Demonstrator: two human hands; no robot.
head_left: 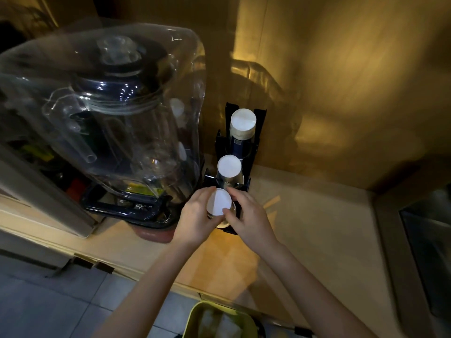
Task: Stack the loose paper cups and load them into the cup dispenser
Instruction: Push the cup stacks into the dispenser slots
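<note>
A black cup dispenser [256, 142] with three slots stands on the counter against the wall. An upside-down stack of paper cups [243, 121] fills its far slot, and a second stack [229, 166] fills the middle slot. My left hand [195, 215] and my right hand [246, 215] both grip a third upside-down stack of paper cups [219, 201] over the dispenser's near slot. Its white bottom faces the camera. My fingers hide the stack's lower part.
A large blender [117, 123] under a clear dome cover stands just left of the dispenser. A sink [429, 240] lies at the right edge. A yellow-green bin [195, 315] sits on the floor below the counter edge.
</note>
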